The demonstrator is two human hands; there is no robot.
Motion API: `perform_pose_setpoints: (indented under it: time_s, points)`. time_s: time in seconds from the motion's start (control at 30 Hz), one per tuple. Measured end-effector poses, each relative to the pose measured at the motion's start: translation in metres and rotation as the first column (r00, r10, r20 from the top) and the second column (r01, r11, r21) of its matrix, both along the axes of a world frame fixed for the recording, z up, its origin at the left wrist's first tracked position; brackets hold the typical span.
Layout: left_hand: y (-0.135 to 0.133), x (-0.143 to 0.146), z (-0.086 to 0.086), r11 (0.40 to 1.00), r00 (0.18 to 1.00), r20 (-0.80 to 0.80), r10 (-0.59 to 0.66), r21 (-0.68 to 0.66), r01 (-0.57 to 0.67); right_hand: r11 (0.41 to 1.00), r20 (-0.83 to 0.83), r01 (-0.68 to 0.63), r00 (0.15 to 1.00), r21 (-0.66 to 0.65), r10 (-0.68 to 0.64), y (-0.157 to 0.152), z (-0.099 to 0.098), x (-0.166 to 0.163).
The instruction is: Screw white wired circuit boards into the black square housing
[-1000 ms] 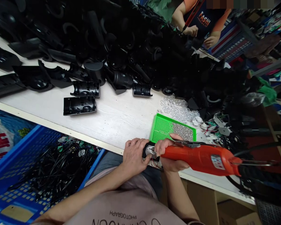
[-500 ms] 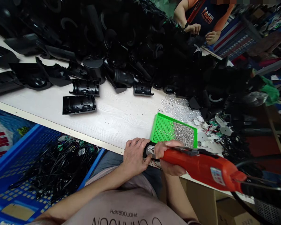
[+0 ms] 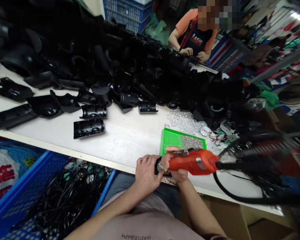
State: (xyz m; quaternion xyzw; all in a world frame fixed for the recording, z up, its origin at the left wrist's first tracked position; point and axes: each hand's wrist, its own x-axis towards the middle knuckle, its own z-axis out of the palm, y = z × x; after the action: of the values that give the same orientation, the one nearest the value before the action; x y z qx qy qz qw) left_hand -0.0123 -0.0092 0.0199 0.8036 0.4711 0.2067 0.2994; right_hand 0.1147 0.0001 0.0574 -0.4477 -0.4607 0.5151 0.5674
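My right hand is wrapped round a red electric screwdriver, its tip pointing left toward my left hand. At the table's front edge, my left hand grips a small black plastic part, mostly hidden by the fingers. Thin wires hang below that part. Just behind the screwdriver lies a green tray, with a heap of small screws in its right side. Two black half-shell housings lie open side up to the left.
Black plastic housings are piled across the back. Clear lenses and small circuit parts lie behind the tray. A blue crate of black cables stands below the edge at left. A co-worker works across the table.
The camera view has tilted up, showing more of the co-worker. The screwdriver's rear end has swung up and looks shorter. Both hands keep their hold near the table edge.
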Motion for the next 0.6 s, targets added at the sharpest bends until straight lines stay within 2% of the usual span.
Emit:
perform_pose_setpoints:
  time_s: [0.1, 0.2, 0.27, 0.33, 0.37, 0.4, 0.47, 0.53, 0.6]
  points:
    - [0.002, -0.007, -0.003, 0.998, 0.998, 0.000, -0.061, -0.008, 0.061, 0.983, -0.069, 0.090, 0.994, 0.159, -0.080, 0.005, 0.025, 0.017]
    - [0.008, -0.020, -0.006, 0.985, 0.986, 0.024, -0.165, -0.052, 0.166, 0.958, 0.109, 0.182, 0.972, 0.221, -0.210, -0.011, 0.042, 0.056]
    - [0.013, -0.030, -0.008, 0.970, 0.975, 0.041, -0.218, -0.102, 0.222, 0.921, 0.322, 0.321, 0.867, 0.222, -0.380, -0.031, 0.038, 0.079]
    - [0.017, -0.038, -0.011, 0.960, 0.968, 0.053, -0.246, -0.128, 0.251, 0.876, 0.589, 0.436, 0.660, 0.206, -0.467, -0.052, 0.020, 0.087]
    - [0.019, -0.040, -0.014, 0.959, 0.967, 0.056, -0.250, -0.120, 0.255, 0.893, 0.710, 0.406, 0.569, 0.196, -0.415, -0.061, 0.008, 0.085]
    - [0.020, -0.041, -0.016, 0.962, 0.967, 0.058, -0.249, -0.098, 0.254, 0.944, 0.795, 0.299, 0.536, 0.136, -0.285, -0.067, -0.005, 0.079]
    - [0.022, -0.039, -0.024, 0.969, 0.968, 0.060, -0.243, -0.021, 0.245, 0.979, 0.858, 0.191, 0.489, 0.069, -0.156, -0.070, -0.028, 0.060]
    - [0.026, -0.033, -0.029, 0.967, 0.967, 0.044, -0.250, 0.070, 0.246, 0.988, 0.865, 0.138, 0.484, 0.074, -0.133, -0.062, -0.042, 0.041]
    - [0.032, -0.026, -0.029, 0.963, 0.976, -0.019, -0.218, 0.160, 0.219, 0.989, 0.814, 0.129, 0.564, 0.077, -0.137, -0.047, -0.043, 0.031]
